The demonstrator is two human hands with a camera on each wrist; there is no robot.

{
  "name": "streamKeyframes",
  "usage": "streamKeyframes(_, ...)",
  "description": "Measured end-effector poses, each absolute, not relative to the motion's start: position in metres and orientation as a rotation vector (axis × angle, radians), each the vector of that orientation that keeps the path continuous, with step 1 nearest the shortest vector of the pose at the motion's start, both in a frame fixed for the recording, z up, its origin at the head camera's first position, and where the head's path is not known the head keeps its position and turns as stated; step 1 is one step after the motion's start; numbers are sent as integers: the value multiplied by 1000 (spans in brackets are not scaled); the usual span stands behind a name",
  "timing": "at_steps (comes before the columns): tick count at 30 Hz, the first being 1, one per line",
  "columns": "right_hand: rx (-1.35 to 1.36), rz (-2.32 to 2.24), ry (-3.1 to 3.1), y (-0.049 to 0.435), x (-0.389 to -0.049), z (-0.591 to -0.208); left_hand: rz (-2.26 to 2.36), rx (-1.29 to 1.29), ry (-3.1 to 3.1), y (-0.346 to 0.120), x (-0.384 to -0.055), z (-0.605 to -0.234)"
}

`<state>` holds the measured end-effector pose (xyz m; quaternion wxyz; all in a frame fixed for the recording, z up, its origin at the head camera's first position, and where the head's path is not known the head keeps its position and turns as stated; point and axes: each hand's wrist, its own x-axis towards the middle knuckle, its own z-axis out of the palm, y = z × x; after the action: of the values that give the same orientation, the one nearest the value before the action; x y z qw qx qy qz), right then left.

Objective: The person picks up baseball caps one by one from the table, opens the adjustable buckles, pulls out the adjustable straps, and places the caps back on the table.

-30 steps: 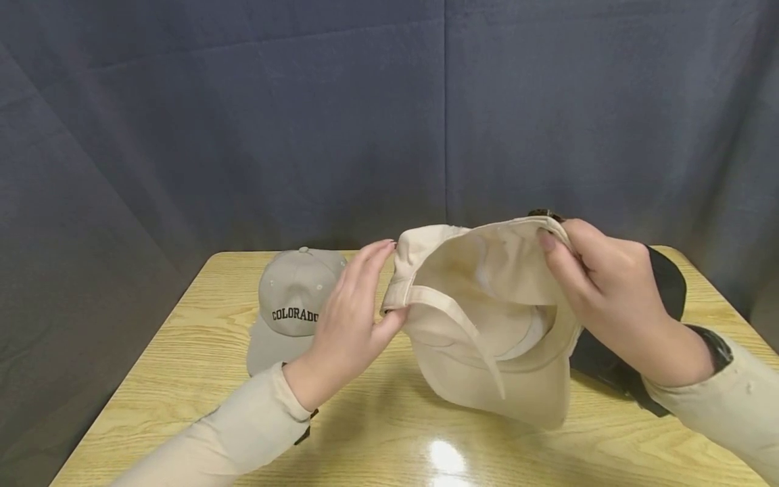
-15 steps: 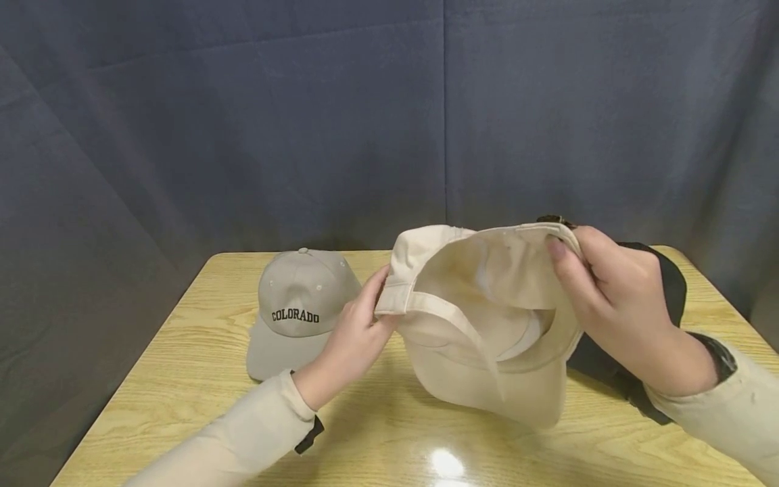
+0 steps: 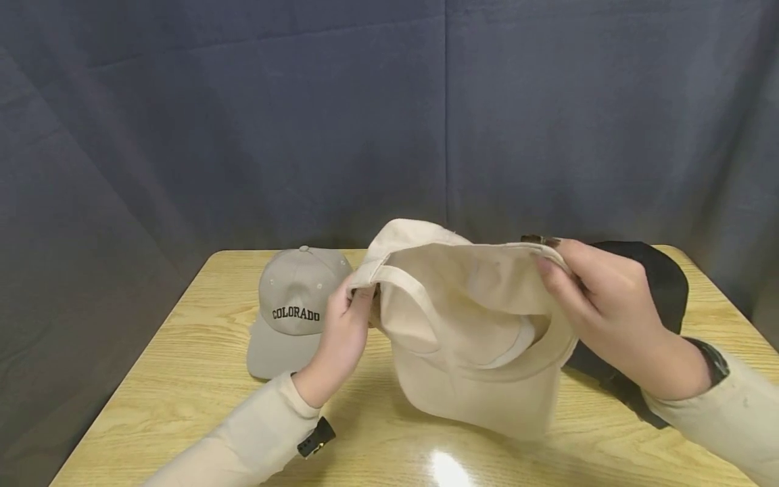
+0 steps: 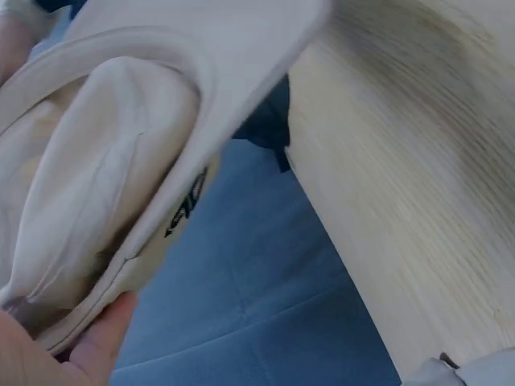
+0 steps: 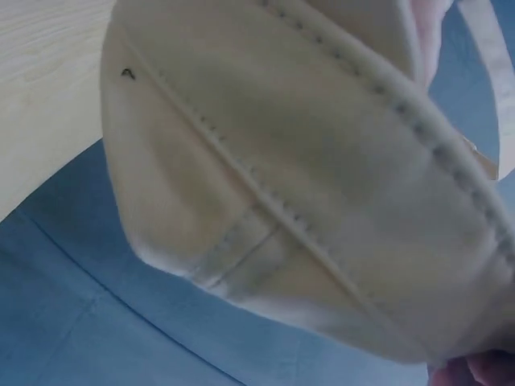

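Observation:
A cream baseball cap (image 3: 475, 399) is held up over the table, its opening facing the head camera and its brim hanging down. My left hand (image 3: 337, 335) grips the left back edge, thumb on the inside, where the back strap (image 3: 414, 287) begins. At the opposite back edge my right hand (image 3: 615, 304) pinches the fabric beside a dark metal buckle (image 3: 535, 240). Dark lettering (image 4: 185, 205) shows on the cap's outside in the left wrist view. Stitched crown panels (image 5: 265, 161) fill much of the right wrist view.
A grey cap (image 3: 295, 291) marked COLORADO rests on the wooden table (image 3: 176, 379) behind my left hand. Behind my right hand lies a black cap (image 3: 663, 277), partly hidden. A dark curtain (image 3: 365, 122) hangs past the table's far edge.
My left hand has gone from straight fingers at the cap's edge to gripping it. It has moved left, drawing that side of the cap outward. The right hand keeps its pinch.

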<state>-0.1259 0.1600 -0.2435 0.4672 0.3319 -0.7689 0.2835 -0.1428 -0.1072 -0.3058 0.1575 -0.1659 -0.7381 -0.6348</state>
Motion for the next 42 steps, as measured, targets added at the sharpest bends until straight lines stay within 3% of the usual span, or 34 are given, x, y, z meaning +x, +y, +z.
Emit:
streamKeyframes(12, 920, 610, -2003, 164, -126, -254, -2338, -340, -1849, -104, -139, -298)
streamKeyframes(42, 683, 728, -2267, 187, -127, -281, -2486, -200, -1583, -110, -136, -290)
